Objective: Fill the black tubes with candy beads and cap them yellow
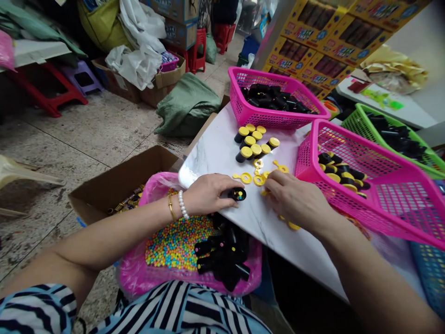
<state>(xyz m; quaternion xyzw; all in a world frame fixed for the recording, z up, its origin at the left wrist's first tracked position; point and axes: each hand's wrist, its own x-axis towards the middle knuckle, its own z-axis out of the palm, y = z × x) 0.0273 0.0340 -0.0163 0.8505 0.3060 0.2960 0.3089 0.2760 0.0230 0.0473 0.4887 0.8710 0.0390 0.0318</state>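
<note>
Black tube (239, 194) pinched in left grip (208, 195); right grip (295, 200) curled over yellow caps (259, 180), hold unclear

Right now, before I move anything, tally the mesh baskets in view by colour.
Pink mesh baskets: 2
Green mesh basket: 1
Blue mesh basket, only partly in view: 1
Total: 4
</note>
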